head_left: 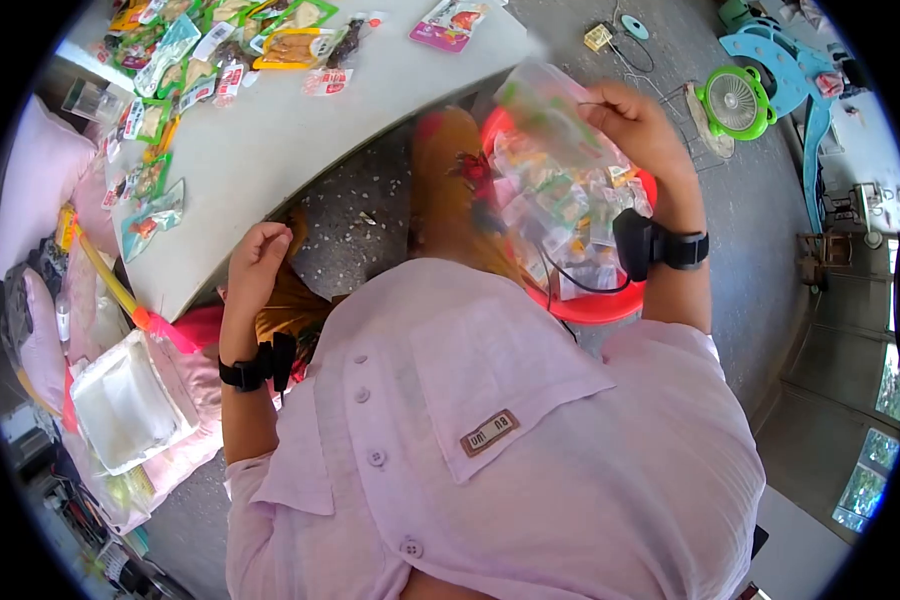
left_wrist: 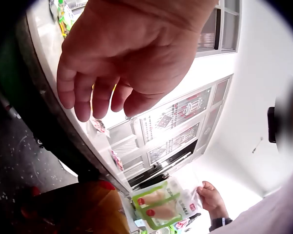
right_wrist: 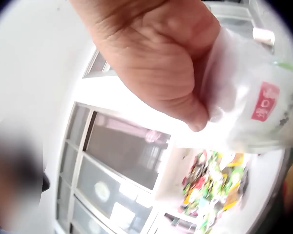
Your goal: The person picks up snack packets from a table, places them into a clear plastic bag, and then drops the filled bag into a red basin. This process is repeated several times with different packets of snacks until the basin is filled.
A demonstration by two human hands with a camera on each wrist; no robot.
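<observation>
Between its thumb and fingers my right hand (head_left: pixel 638 128) pinches the edge of a clear plastic snack packet (head_left: pixel 548 118) with green edging. In the left wrist view that snack packet (left_wrist: pixel 161 204) shows pale pieces and red dots inside a green border. It hangs above a red basin (head_left: pixel 610 308) heaped with more small packets (head_left: pixel 570 210). My left hand (head_left: pixel 258 265) holds nothing and hovers close to the table edge, its fingers loosely bent, as the left wrist view also shows.
Many colourful snack packets (head_left: pixel 295 48) lie on the white table (head_left: pixel 300 140), with a pink one (head_left: pixel 448 24) apart near its far corner. A white foam box (head_left: pixel 135 400) sits at the left on pink fabric. A green fan (head_left: pixel 736 102) stands on the floor at the right.
</observation>
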